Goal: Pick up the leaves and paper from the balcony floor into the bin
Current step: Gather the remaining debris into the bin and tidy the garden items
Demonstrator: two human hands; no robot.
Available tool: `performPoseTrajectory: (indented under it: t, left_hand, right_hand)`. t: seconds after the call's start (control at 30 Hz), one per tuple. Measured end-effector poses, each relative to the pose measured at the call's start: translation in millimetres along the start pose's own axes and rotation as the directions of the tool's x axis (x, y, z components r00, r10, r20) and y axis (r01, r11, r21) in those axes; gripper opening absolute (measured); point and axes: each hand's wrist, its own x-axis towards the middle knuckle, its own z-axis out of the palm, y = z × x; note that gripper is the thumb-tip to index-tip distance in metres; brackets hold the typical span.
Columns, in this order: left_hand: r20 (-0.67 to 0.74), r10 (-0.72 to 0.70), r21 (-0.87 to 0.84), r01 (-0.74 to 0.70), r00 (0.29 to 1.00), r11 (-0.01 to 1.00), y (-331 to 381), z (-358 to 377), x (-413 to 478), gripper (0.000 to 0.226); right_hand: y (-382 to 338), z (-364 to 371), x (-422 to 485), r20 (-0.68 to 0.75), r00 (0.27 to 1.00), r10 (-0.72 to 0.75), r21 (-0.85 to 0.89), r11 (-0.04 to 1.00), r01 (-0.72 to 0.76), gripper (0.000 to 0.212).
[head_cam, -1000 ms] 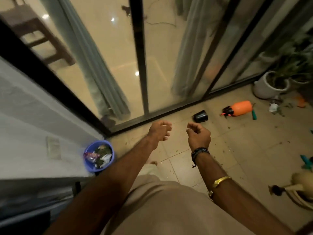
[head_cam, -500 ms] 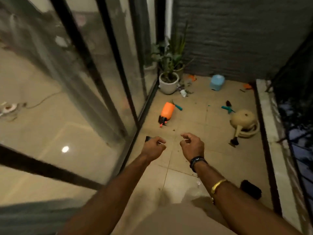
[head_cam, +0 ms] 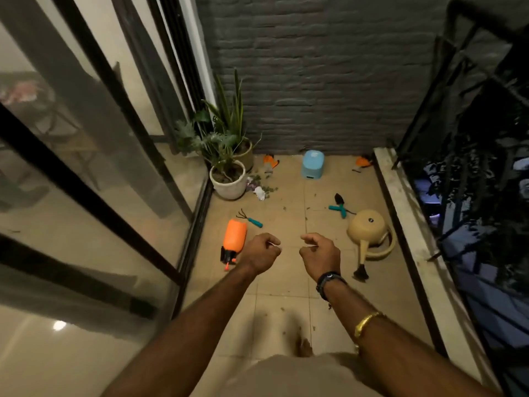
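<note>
Left hand (head_cam: 262, 253) loosely curled over smooth tiles (head_cam: 282, 285).

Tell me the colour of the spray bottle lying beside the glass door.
The spray bottle is orange, black at its nozzle end; head view.
</note>
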Motion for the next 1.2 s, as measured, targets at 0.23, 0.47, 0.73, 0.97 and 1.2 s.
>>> performPoseTrajectory:
  t: [0.23, 0.47, 0.73, 0.97, 1.2]
  left_hand:
    - [0.034, -0.034, -0.082, 0.037, 0.999, 0.996, 51, 12, 133, 0.006]
    - [-0.006, -0.079, -0.180, 0.077, 0.997, 0.981, 87, 2, 286, 0.008]
    - [-0.022, -0.209, -0.316, 0.191, 0.978, 0.929, 125, -40, 452, 0.005]
    - [-0.030, -0.314, -0.415, 0.273, 0.949, 0.868, 137, -64, 566, 0.005]
    - [-0.068, -0.499, -0.572, 0.376, 0.864, 0.729, 138, -51, 695, 0.005]
  right_hand:
    - [-35, -16, 144, 0.016, 1.000, -0.021, -0.023, 1.000, 0.022, 0.033]
    - [-79, 17, 299, 0.092, 0.993, -0.080, -0.101, 0.991, 0.089, 0.032]
    - [-157, 58, 468, 0.176, 0.980, -0.093, -0.153, 0.981, 0.121, 0.034]
    - [-200, 104, 602, 0.326, 0.934, -0.145, -0.141, 0.970, 0.200, 0.034]
    - [-213, 147, 740, 0.535, 0.834, -0.131, -0.153, 0.957, 0.248, 0.036]
